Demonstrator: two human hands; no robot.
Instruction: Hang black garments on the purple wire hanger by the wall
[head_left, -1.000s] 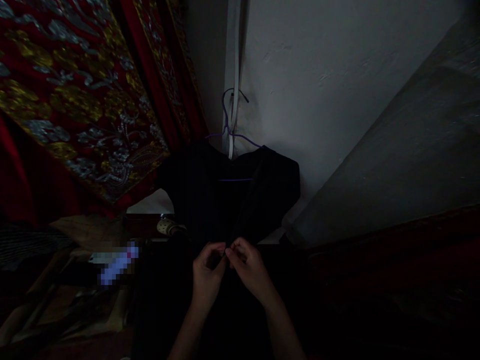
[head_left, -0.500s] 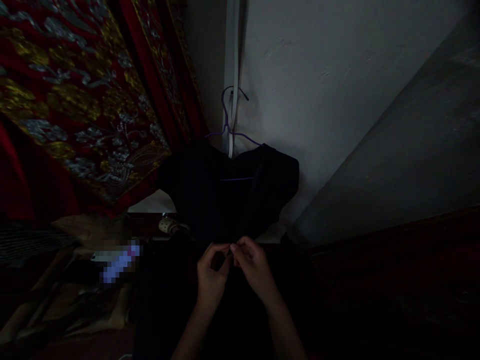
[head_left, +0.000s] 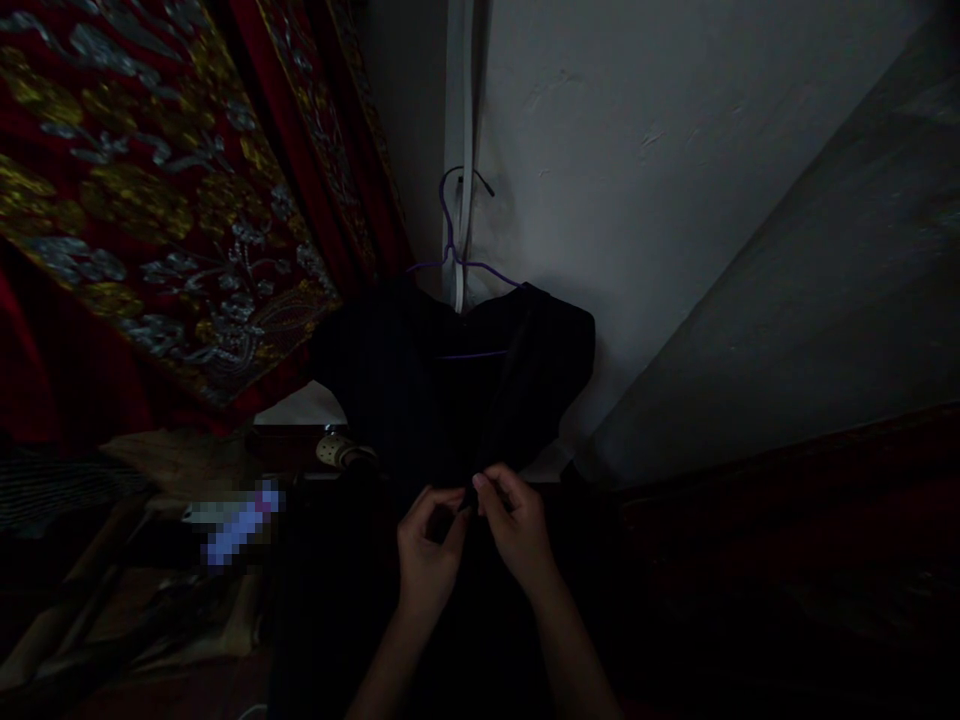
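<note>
A black garment (head_left: 420,380) hangs on a purple wire hanger (head_left: 454,250) against a white wall. My left hand (head_left: 429,555) and my right hand (head_left: 517,530) meet at the garment's front, just below the neckline opening. Both pinch the dark fabric edges between thumb and fingers, fingertips almost touching each other. The room is dim, and the lower part of the garment merges into shadow, so any fastening under my fingers cannot be made out.
A red cloth with gold and silver embroidery (head_left: 150,200) hangs at the left. A white strip (head_left: 466,100) runs down the wall behind the hanger. A grey slanted surface (head_left: 810,300) fills the right. Cluttered items (head_left: 225,520) lie at the lower left.
Both hands have drifted slightly right and up along the garment's front, still pinching the fabric. The view has shifted a little downward.
</note>
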